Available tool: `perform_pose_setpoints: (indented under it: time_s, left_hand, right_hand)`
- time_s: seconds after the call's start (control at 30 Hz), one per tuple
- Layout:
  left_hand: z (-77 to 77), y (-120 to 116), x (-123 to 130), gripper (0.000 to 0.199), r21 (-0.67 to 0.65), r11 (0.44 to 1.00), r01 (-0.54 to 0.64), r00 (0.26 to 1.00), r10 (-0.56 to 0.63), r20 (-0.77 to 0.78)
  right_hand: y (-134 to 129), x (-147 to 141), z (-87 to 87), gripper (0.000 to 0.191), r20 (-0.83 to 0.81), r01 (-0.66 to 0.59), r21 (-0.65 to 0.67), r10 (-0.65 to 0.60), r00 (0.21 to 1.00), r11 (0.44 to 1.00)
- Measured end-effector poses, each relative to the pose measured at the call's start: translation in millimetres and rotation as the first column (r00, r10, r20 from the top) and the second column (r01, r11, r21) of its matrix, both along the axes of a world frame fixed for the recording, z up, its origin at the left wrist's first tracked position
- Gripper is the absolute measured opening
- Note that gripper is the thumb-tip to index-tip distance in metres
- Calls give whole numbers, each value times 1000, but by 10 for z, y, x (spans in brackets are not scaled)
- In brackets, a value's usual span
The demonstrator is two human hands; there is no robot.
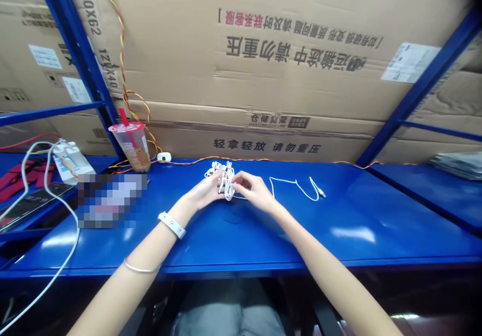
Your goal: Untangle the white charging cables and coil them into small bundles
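Note:
A bundle of white cable point(229, 181) is held up over the middle of the blue shelf point(233, 240). My left hand point(205, 191) is closed around the bundle's left side, with loops of cable rising above its fingers. My right hand point(254, 189) pinches at the bundle's right side, its thumb and fingers together on the cable. From beneath my right hand a loose length of white cable point(295, 181) runs right along the shelf and ends in a metal-tipped plug point(322, 194).
A plastic cup with a red straw point(132, 145), a small white case point(164, 157) and a blurred-out object point(111, 200) stand or lie at left. Farther left are a white power strip point(71, 160) and a hanging white cord point(60, 270). Cardboard point(181, 75) backs the shelf.

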State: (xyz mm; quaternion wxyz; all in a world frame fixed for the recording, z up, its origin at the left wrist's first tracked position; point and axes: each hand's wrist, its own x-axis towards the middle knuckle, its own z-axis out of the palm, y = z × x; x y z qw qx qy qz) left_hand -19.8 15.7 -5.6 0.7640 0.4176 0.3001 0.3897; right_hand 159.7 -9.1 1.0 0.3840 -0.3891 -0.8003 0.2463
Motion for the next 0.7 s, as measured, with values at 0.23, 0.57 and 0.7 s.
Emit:
perform_pose_setpoints:
  time_s: [0.23, 0.57, 0.7]
  left_hand:
    - [17, -76, 73, 34, 84, 996, 30, 999, -31, 13]
    - [-9, -35, 73, 40, 202, 966, -160, 987, 159, 18]
    - [-14, -12, 51, 41, 221, 947, -233, 968, 248, -42]
  right_hand:
    - [5, -92, -106, 28, 146, 140, 31, -143, 979, 990]
    - [70, -25, -104, 25, -64, 127, -132, -137, 989, 983]
    - [112, 9, -116, 25, -198, 7, -250, -58, 979, 968]
